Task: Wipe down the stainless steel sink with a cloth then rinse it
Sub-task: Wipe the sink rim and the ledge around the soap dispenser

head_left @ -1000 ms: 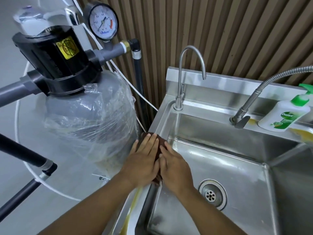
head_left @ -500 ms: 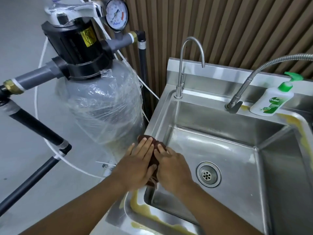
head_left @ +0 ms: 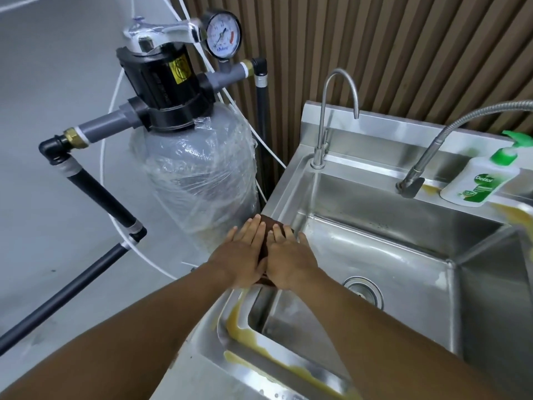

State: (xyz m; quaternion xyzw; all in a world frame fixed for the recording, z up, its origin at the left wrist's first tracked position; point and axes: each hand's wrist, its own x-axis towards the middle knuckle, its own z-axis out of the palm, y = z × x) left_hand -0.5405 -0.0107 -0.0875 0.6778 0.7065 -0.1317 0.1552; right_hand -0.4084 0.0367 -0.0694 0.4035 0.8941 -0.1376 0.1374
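Here, dark brown cloth [head_left: 266, 226] flattened under both hands on sink [head_left: 375, 249] rim.

The white soap bottle [head_left: 477, 183] at the back edge of the sink [head_left: 383, 134] says "Dettol" on its green label; the small print under it is too tiny to read. The round dial [head_left: 223, 34] has numbers and a blue word, all too blurry to read. The black valve top [head_left: 157, 82] has a yellow sticker [head_left: 179, 70] with a crossed-out circle sign
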